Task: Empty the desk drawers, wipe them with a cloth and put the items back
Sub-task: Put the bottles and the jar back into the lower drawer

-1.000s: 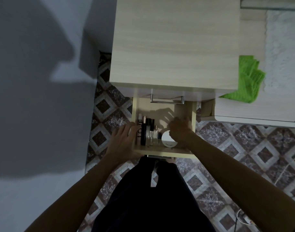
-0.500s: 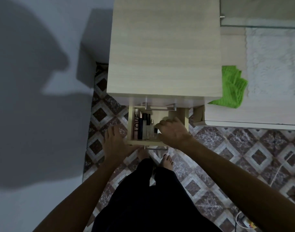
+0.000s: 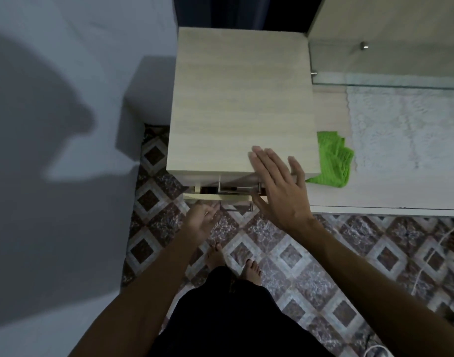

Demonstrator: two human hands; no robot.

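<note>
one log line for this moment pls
drawer: nearly shut | left hand: open, by drawer front | right hand: open, empty | green cloth: on desk

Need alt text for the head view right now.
Seen from above, a drawer is nearly shut, both hands open: left hand below its front, right hand over the cabinet edge. A green cloth lies right.

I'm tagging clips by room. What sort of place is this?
Probably a bedroom or dressing corner at home: a wooden drawer unit beside a low desk with a green cloth on it, patterned floor tiles, and bare feet.
</note>
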